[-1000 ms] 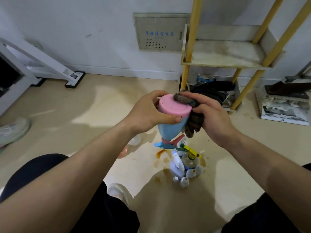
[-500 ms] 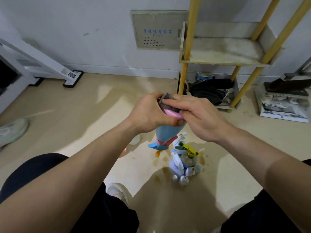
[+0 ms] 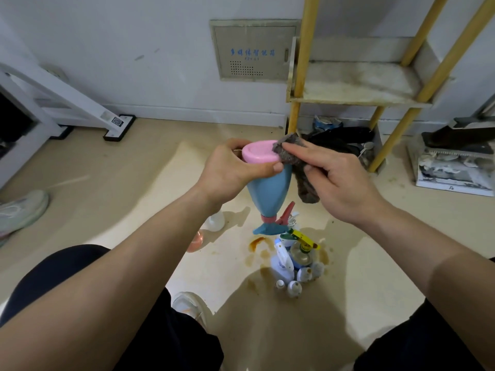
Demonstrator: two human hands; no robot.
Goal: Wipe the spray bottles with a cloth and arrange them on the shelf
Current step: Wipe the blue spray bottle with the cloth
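Now the cloth (image 3: 290, 149) has slid off the top of the spray bottle (image 3: 267, 188) to its right edge, so the pink base, covered half a second ago, shows again. That reads as one stroke of a back-and-forth wipe across the bottom, which looks to be nearly finished; the blue body and the trigger may yet need a pass.

The left hand (image 3: 230, 172) grips the bottle just under the pink base and holds it upside down at the centre of the frame, with the nozzle pointing at the floor (image 3: 134, 183). The right hand (image 3: 337, 180) pinches the cloth between thumb and fingers, with the forefinger laid out straight to press it to the rim; the loose end hangs down beside the bottle.

No bottle stands on the shelf (image 3: 348, 84) at upper right, whose board looks grimy between yellow posts. The other bottles (image 3: 294, 263) wait in a tight cluster on the floor, lower centre, among brown stains on the beige surface. Dark clutter (image 3: 340, 140) lies under the shelf, a grey wall panel (image 3: 254, 49) is at upper centre, and a pale shoe (image 3: 21, 210) sits at the left edge.
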